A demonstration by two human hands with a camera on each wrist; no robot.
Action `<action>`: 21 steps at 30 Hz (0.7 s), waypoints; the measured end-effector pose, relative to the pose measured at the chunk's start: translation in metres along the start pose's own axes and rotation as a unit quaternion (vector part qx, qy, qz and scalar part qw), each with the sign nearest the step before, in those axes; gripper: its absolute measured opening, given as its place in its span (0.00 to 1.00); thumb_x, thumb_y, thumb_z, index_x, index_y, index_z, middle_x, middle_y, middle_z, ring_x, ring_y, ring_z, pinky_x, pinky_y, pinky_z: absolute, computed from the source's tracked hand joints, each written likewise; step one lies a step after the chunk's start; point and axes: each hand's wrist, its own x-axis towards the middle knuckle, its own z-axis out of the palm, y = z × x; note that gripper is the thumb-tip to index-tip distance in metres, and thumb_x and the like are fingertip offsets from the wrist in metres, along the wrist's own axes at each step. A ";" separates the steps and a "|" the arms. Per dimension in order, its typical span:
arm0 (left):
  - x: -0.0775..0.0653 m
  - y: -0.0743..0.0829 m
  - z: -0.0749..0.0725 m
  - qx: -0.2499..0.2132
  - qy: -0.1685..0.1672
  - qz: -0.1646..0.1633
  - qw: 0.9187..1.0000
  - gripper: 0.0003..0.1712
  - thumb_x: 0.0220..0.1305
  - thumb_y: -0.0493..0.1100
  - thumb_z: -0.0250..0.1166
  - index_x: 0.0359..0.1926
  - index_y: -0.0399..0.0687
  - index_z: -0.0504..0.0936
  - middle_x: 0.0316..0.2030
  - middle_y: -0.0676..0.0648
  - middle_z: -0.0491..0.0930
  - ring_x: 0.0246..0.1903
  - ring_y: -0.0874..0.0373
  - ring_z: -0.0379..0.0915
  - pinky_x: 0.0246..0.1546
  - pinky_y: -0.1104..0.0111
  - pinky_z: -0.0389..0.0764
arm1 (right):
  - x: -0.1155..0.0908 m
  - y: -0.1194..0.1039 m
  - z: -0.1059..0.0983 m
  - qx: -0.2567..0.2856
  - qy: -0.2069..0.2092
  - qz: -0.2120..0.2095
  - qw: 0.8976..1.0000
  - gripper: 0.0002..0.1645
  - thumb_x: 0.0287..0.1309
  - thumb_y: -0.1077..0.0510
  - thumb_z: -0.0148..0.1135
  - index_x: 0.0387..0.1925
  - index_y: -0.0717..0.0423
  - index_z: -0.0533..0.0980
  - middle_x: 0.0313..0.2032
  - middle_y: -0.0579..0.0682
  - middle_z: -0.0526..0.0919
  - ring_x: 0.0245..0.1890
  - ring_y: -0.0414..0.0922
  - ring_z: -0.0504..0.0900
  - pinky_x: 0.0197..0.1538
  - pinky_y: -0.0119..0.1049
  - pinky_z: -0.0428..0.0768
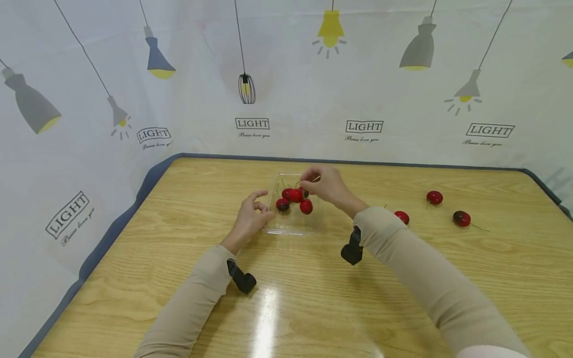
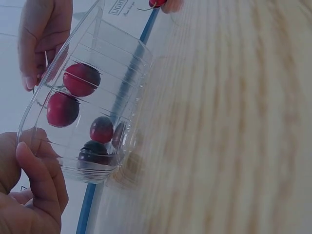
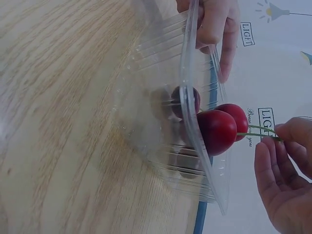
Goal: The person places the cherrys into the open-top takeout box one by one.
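A clear plastic box (image 1: 286,232) stands on the table with several dark red cherries in it, among them one cherry (image 1: 282,204) at the left and another cherry (image 1: 306,206) toward the right. My left hand (image 1: 252,214) grips the box's left rim between thumb and fingers. Over the box, my right hand (image 1: 327,185) pinches the green stems (image 3: 256,131) of two cherries (image 3: 217,131). In the right wrist view these two hang at rim height, partly behind the near wall. The left wrist view shows them through the plastic, above the lower cherries (image 2: 101,129).
Loose cherries lie on the wooden table (image 1: 286,308) to the right: one cherry (image 1: 434,197) farther back, one cherry (image 1: 461,218) with its stem pointing right, and one cherry (image 1: 402,217) partly behind the right sleeve. A lamp-printed curtain (image 1: 295,99) hangs behind the table.
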 end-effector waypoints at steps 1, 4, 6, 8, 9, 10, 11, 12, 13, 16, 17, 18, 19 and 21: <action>0.000 0.000 0.000 0.000 0.000 0.000 1.000 0.35 0.49 0.28 0.57 0.61 0.40 0.61 0.19 0.49 0.64 0.10 0.64 0.57 0.10 0.72 0.66 | 0.001 0.000 0.000 0.000 -0.002 0.001 1.000 0.06 0.52 0.63 0.57 0.33 0.62 0.75 0.32 0.56 0.78 0.35 0.54 0.78 0.34 0.37 0.78; 0.000 0.001 0.000 -0.002 0.000 0.000 1.000 0.35 0.49 0.28 0.57 0.61 0.40 0.61 0.19 0.49 0.64 0.10 0.64 0.58 0.10 0.72 0.66 | 0.002 0.000 0.002 0.007 -0.007 0.005 1.000 0.07 0.53 0.63 0.57 0.34 0.63 0.74 0.33 0.56 0.77 0.36 0.54 0.78 0.37 0.41 0.78; 0.000 0.001 0.001 -0.003 0.000 -0.001 1.000 0.35 0.49 0.28 0.57 0.61 0.40 0.61 0.19 0.49 0.64 0.10 0.64 0.58 0.10 0.72 0.65 | 0.003 0.001 0.002 0.011 -0.007 0.009 1.000 0.08 0.53 0.63 0.57 0.35 0.64 0.73 0.33 0.57 0.76 0.36 0.54 0.77 0.39 0.44 0.77; 0.000 0.000 0.001 -0.003 0.000 -0.003 1.000 0.35 0.49 0.28 0.57 0.61 0.40 0.61 0.19 0.49 0.64 0.10 0.64 0.58 0.10 0.72 0.65 | 0.005 0.002 0.004 0.016 -0.007 0.015 1.000 0.08 0.53 0.63 0.57 0.35 0.64 0.73 0.33 0.57 0.76 0.35 0.54 0.77 0.39 0.44 0.77; 0.000 0.000 0.000 -0.003 0.000 -0.003 1.000 0.35 0.49 0.28 0.57 0.61 0.40 0.61 0.19 0.49 0.64 0.10 0.64 0.58 0.10 0.73 0.65 | 0.005 0.003 0.004 0.020 -0.007 0.018 1.000 0.08 0.52 0.64 0.57 0.35 0.65 0.73 0.33 0.57 0.76 0.35 0.55 0.77 0.39 0.45 0.77; 0.000 0.000 0.000 -0.002 0.000 -0.003 1.000 0.35 0.49 0.28 0.57 0.61 0.40 0.61 0.20 0.49 0.64 0.10 0.64 0.58 0.10 0.73 0.65 | 0.006 0.003 0.005 0.021 -0.006 0.021 1.000 0.08 0.52 0.64 0.57 0.35 0.65 0.73 0.33 0.57 0.75 0.34 0.54 0.77 0.39 0.45 0.77; 0.000 0.000 0.000 -0.002 0.000 -0.003 1.000 0.35 0.49 0.28 0.57 0.61 0.40 0.61 0.20 0.49 0.64 0.10 0.64 0.58 0.10 0.73 0.65 | 0.006 0.004 0.005 0.024 -0.006 0.024 0.999 0.08 0.52 0.64 0.57 0.35 0.65 0.73 0.32 0.57 0.75 0.34 0.55 0.77 0.39 0.45 0.77; 0.000 0.000 0.000 -0.002 0.000 -0.004 1.000 0.35 0.49 0.28 0.57 0.61 0.40 0.61 0.20 0.49 0.64 0.10 0.64 0.58 0.10 0.73 0.65 | 0.007 0.005 0.006 0.025 -0.007 0.025 0.999 0.08 0.52 0.64 0.57 0.35 0.65 0.73 0.32 0.57 0.75 0.33 0.55 0.77 0.39 0.45 0.77; 0.000 0.000 0.000 -0.002 0.000 -0.005 1.000 0.35 0.49 0.28 0.57 0.61 0.40 0.61 0.20 0.49 0.64 0.10 0.64 0.58 0.10 0.73 0.65 | 0.007 0.005 0.006 0.024 -0.007 0.027 0.999 0.08 0.52 0.64 0.56 0.35 0.65 0.73 0.32 0.57 0.75 0.32 0.54 0.77 0.39 0.45 0.77; 0.000 0.000 0.001 -0.005 0.000 -0.006 1.000 0.35 0.49 0.28 0.57 0.61 0.40 0.61 0.19 0.50 0.63 0.10 0.64 0.57 0.10 0.73 0.64 | 0.008 0.006 0.007 0.016 -0.008 0.027 0.999 0.09 0.52 0.65 0.56 0.36 0.66 0.73 0.31 0.57 0.75 0.30 0.53 0.77 0.38 0.46 0.77; 0.000 0.000 0.001 -0.006 0.000 -0.006 1.000 0.35 0.49 0.28 0.57 0.61 0.40 0.61 0.19 0.50 0.64 0.09 0.64 0.57 0.10 0.73 0.64 | 0.008 0.006 0.008 0.014 -0.008 0.028 0.999 0.09 0.52 0.65 0.56 0.36 0.66 0.73 0.31 0.57 0.76 0.30 0.52 0.77 0.38 0.46 0.77; 0.000 0.000 0.001 -0.008 0.000 -0.006 1.000 0.35 0.49 0.28 0.57 0.61 0.40 0.60 0.19 0.49 0.64 0.09 0.64 0.57 0.10 0.73 0.64 | 0.009 0.007 0.008 0.010 -0.009 0.028 1.000 0.09 0.52 0.65 0.56 0.36 0.66 0.73 0.31 0.57 0.76 0.29 0.52 0.77 0.38 0.45 0.77; 0.000 0.000 0.001 -0.009 0.000 -0.006 1.000 0.35 0.49 0.28 0.57 0.61 0.40 0.60 0.19 0.49 0.64 0.09 0.64 0.57 0.10 0.73 0.64 | 0.010 0.007 0.008 0.007 -0.008 0.030 0.999 0.09 0.52 0.64 0.56 0.36 0.66 0.73 0.31 0.57 0.76 0.29 0.51 0.78 0.38 0.45 0.77; 0.000 0.000 0.001 -0.012 0.001 -0.006 1.000 0.35 0.48 0.27 0.56 0.61 0.40 0.60 0.19 0.49 0.64 0.09 0.64 0.57 0.10 0.73 0.64 | 0.011 0.007 0.009 0.002 -0.009 0.033 0.999 0.09 0.52 0.64 0.56 0.36 0.66 0.73 0.31 0.57 0.76 0.29 0.51 0.78 0.38 0.44 0.77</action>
